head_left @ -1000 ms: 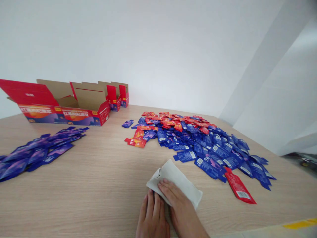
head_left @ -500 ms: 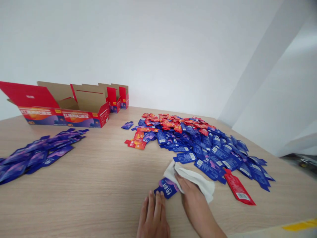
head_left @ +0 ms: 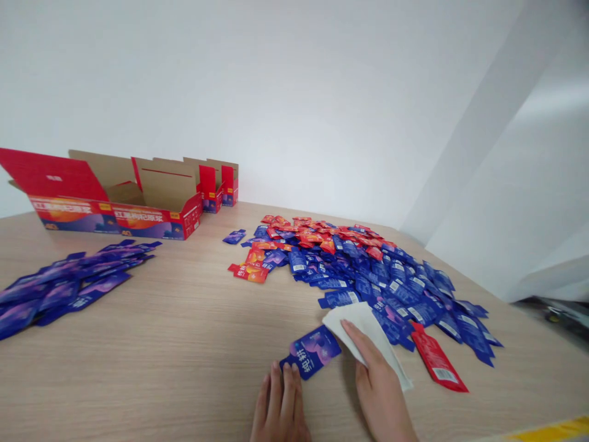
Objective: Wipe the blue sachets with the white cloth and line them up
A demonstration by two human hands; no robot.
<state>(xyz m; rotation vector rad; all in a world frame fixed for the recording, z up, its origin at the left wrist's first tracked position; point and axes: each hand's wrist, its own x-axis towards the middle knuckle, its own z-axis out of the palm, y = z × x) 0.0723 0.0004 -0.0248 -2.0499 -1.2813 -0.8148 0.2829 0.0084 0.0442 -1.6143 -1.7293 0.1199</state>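
Observation:
A blue-and-purple pouch (head_left: 315, 351) lies flat on the table in front of me. The fingertips of my left hand (head_left: 281, 402), laid out flat, press on its narrow spout end. My right hand (head_left: 377, 374) grips a folded white cloth (head_left: 368, 325) just right of the pouch, apart from it. Part of the cloth overlaps the near edge of a big heap of blue pouches (head_left: 359, 267). Red-orange pouches (head_left: 317, 233) cover the back of that heap. A single red pouch (head_left: 437, 359) lies to the right of the cloth.
Open red-and-blue cardboard boxes (head_left: 151, 227) stand at the back left, with smaller ones (head_left: 211, 199) behind. A stack of purple pouches (head_left: 69, 282) lies at the left. One loose pouch (head_left: 234, 237) sits between. Yellow tape (head_left: 556, 431) marks the near right corner.
The cloth has slid off the pouch to the right with my right hand, and more of the pouch shows. My left hand still rests at its spout end.

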